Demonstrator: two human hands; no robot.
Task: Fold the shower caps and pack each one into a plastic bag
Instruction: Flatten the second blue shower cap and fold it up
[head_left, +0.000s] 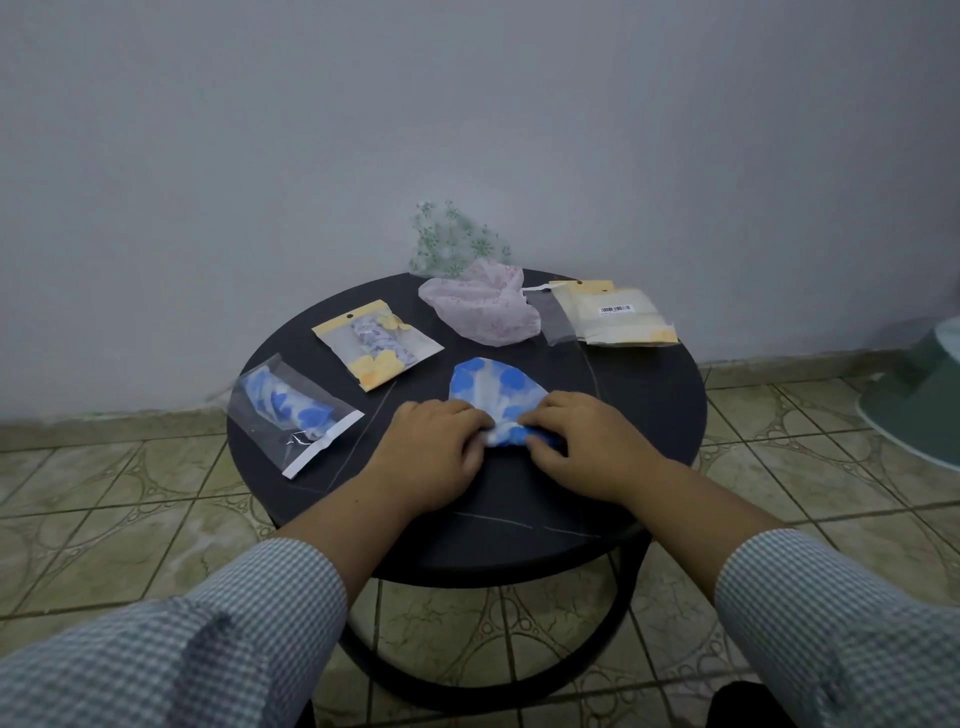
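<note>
Here, in the head view, a blue-and-white patterned plastic shower cap (485, 397) lies partly folded near the front middle of a round black table (649, 410). The left hand (434, 457) and right hand (587, 449) sit close together at the cap's near edge, fingers curled and pinching the gathered plastic. Left of them lie a clear bag holding a blue-flowered cap (291, 413) and a yellow-trimmed bag holding a folded cap (376, 343). Toward the far side rest a crumpled pink shower cap (480, 306) and, behind it against the grey wall, a green-flowered clear cap (454, 239). A stack of yellow-trimmed plastic bags (613, 314) lies at the far right, just beside the pink cap.
</note>
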